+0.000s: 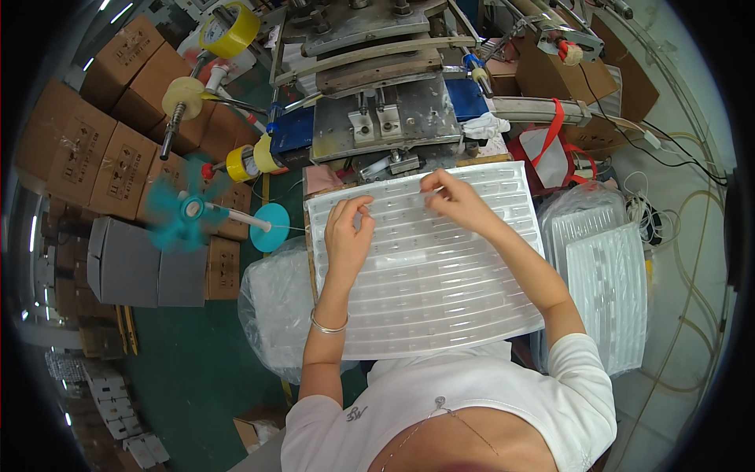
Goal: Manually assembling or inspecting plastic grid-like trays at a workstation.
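A wide, ridged, translucent white plastic tray (440,299) lies in front of me, its rows of long grooves running left to right. My left hand (348,236) is over the tray's left part, fingers bent and thumb held apart from them; I see nothing in it. Above the far middle of the tray, my right hand (458,203) has its fingers curled in toward the thumb. Whatever those fingertips hold, if anything, is too small or clear to make out. Small, faint pieces seem to sit in the far grooves.
Beyond the tray stands a metal press-like machine (385,118). Yellow tape rolls (230,31) hang on rods at the left, near a blurred teal fan (189,211). Plastic-wrapped trays (605,291) stand at right, a bagged bundle (275,307) at left. Cardboard boxes (71,149) are stacked far left.
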Tool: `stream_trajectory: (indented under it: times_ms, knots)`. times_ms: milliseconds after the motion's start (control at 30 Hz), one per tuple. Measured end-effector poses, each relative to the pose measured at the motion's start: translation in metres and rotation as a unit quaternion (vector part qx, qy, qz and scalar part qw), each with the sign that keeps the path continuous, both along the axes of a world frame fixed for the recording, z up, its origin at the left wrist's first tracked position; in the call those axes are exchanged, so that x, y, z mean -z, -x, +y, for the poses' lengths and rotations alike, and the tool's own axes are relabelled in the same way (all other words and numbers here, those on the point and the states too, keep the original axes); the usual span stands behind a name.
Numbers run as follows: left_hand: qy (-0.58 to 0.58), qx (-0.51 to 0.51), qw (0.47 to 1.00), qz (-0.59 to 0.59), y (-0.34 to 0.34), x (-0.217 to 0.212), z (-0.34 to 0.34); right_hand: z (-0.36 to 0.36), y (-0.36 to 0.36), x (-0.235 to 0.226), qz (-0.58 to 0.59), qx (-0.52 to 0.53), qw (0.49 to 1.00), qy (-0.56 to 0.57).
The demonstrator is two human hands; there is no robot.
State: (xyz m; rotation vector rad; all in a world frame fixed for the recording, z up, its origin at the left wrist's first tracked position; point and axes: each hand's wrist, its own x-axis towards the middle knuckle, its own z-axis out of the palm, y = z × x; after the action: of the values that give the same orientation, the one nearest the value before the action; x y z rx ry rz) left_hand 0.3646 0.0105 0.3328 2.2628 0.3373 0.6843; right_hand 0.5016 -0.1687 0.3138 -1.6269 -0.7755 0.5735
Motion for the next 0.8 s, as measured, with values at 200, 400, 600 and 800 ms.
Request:
stream_trajectory:
  times_ms: [200,400,600,800]
  knots:
    - [-0.095,-0.040,0.986,-0.129,-0.049,-0.031,0.001,-0.014,-0.022,-0.017,0.016,0.091,0.993,-0.072]
    - [-0.369,-0.117,0.922,-0.026,-0.145,-0.056,0.023,0.004,-0.048,-0.043,-0.261,0.219,0.939,-0.042]
    - [-0.265,-0.021,0.962,-0.068,-0.127,-0.065,0.012,0.046,-0.063,-0.068,-0.461,0.266,0.843,-0.081]
    - [-0.030,0.004,0.994,-0.108,-0.048,-0.059,0.008,0.081,-0.096,-0.058,-0.563,0.294,0.771,0.033]
